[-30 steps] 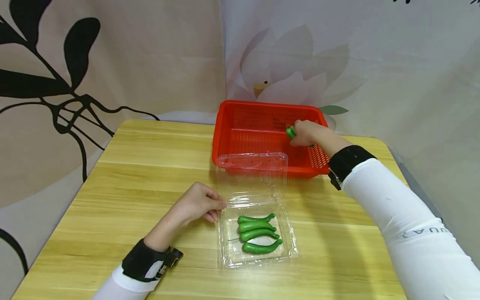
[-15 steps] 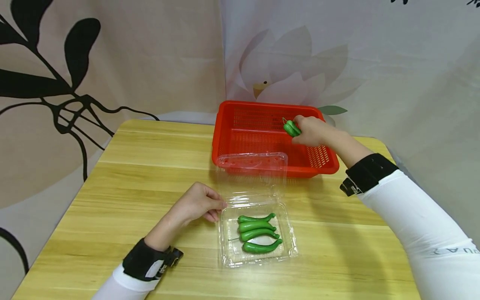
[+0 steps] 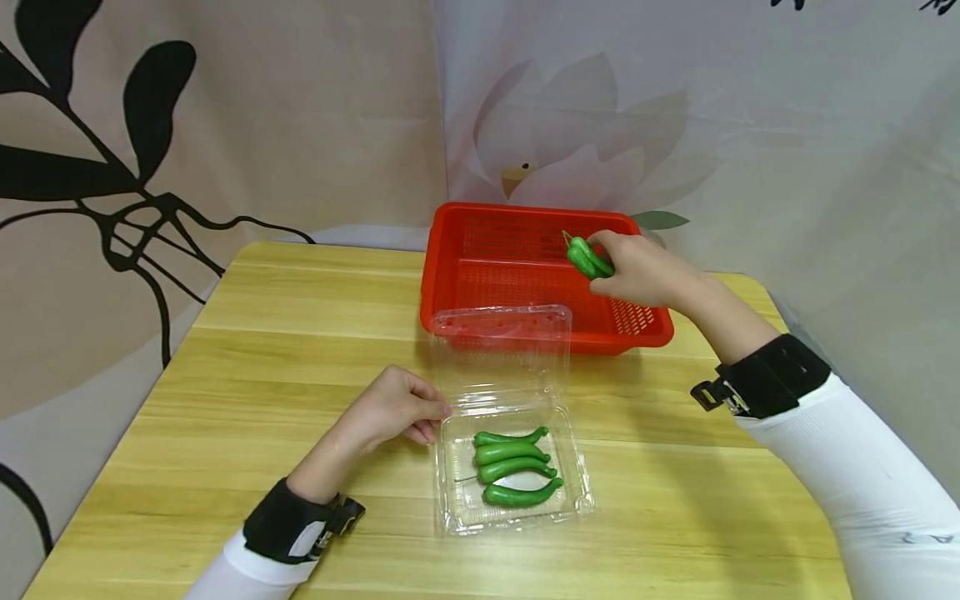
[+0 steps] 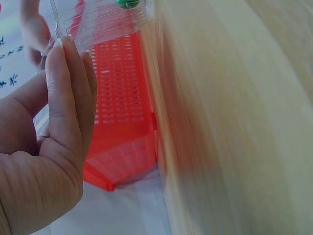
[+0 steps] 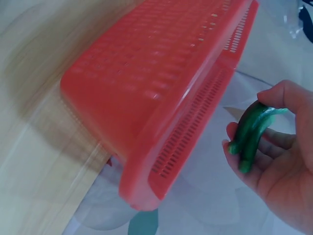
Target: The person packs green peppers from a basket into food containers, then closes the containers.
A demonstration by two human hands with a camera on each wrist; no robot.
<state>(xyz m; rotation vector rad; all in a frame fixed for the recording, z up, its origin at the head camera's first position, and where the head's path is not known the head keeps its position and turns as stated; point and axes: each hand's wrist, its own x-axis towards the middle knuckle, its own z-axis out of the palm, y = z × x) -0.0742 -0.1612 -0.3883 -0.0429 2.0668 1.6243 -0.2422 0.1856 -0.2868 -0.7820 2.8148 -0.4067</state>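
Note:
Above the right part of a red basket [image 3: 517, 275], my right hand [image 3: 641, 271] grips two green chili peppers [image 3: 587, 258] between thumb and fingers. The right wrist view shows those peppers [image 5: 250, 132] side by side and curved. With thumb and fingertips, my left hand [image 3: 393, 406] pinches the left edge of a clear plastic clamshell box [image 3: 459, 512], near its hinge. Several green chili peppers [image 3: 513, 453] lie in a row in the box's bottom half. Its raised lid [image 3: 502, 358] leans back in front of the basket.
A wooden table [image 3: 300, 333] carries the box and the basket, with bare wood left and right of them. Behind the table hangs a printed cloth [image 3: 337, 108]. The basket's slotted side wall [image 4: 117, 83] stands close beyond the left hand in the left wrist view.
My right hand has risen out of the basket and drawn slightly toward the right with the chili peppers, which show more fully now. The left hand and the clamshell box have stayed in place.

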